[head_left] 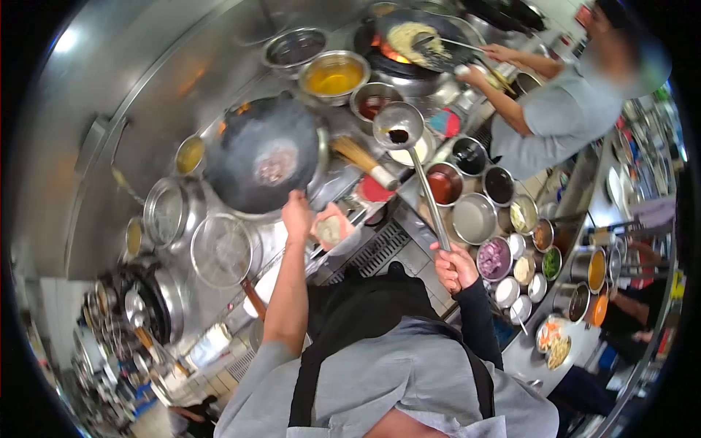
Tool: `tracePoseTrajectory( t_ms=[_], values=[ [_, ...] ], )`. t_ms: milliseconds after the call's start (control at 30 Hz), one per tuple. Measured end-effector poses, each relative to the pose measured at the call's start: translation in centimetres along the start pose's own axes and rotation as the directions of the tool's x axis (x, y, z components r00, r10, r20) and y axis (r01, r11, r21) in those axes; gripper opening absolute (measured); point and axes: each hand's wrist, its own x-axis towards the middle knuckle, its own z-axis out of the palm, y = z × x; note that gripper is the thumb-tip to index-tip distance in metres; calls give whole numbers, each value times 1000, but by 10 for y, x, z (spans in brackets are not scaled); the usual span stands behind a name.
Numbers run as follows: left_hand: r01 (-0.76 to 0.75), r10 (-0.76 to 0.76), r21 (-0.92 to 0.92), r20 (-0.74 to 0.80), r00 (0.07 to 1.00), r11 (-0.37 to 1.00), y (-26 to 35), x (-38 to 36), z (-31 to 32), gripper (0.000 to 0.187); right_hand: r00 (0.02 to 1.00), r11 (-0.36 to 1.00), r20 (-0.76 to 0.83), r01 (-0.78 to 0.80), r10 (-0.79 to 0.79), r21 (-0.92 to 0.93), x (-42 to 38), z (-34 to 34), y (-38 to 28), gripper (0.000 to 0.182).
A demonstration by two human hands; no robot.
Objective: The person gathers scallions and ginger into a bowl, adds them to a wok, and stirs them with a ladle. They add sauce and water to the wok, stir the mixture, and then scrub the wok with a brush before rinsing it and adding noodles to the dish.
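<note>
My left hand [296, 213] is closed at the near edge of a large dark wok [241, 157] on the stove. Low in the wok lies a small heap of pale pinkish food [277, 166]; steam or blur hides its kind. My right hand [456, 269] grips the long handle of a metal ladle [431, 197]. Its bowl holds a little dark liquid [398, 136] and hangs over the sauce containers, right of the wok. Beside my left wrist is a pink cloth [332, 212] with something pale on it.
A bamboo brush [358, 157] lies right of the wok. A strainer [221, 250] rests at left; a bowl of yellow liquid [334, 77] stands behind. Several ingredient pots surround a grey pot [475, 219]. At upper right, a co-worker [555, 109] stirs noodle-like food over flame.
</note>
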Motion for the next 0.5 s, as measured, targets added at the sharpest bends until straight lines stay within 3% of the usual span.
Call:
tracePoseTrajectory(
  t_ms=[100, 167, 200, 233, 300, 400, 467, 500],
  values=[
    [8, -10, 29, 56, 998, 1000, 0, 4, -1, 13, 996, 954, 41, -59, 74, -293, 52, 50, 4, 20],
    [-78, 76, 34, 61, 995, 996, -6, -4, -5, 22, 995, 891, 72, -23, 62, -453, 101, 93, 13, 18],
    [-129, 126, 33, 73, 989, 991, -7, -9, -5, 28, 991, 897, 104, -27, 81, -442, 132, 107, 23, 19],
    [-185, 185, 46, 18, 983, 982, -3, -17, -8, 34, 987, 904, 132, -31, 96, -426, 160, 116, 40, 20],
    [-311, 316, 76, -77, 946, 947, 8, -31, -20, 48, 999, 789, 38, 51, -36, -612, 183, 142, 72, 21],
    [-284, 283, 1, 22, 959, 959, 0, -34, -21, 59, 988, 981, 128, -64, 88, -183, 159, 137, 70, 16],
    [-224, 225, -20, 36, 974, 974, 6, -34, -21, 61, 963, 984, 224, -167, 150, 55, 133, 98, 59, 17],
    [-279, 279, 47, 16, 960, 959, -5, -33, -11, 61, 956, 968, 251, -194, 151, 157, 110, 83, 51, 18]
  ],
)
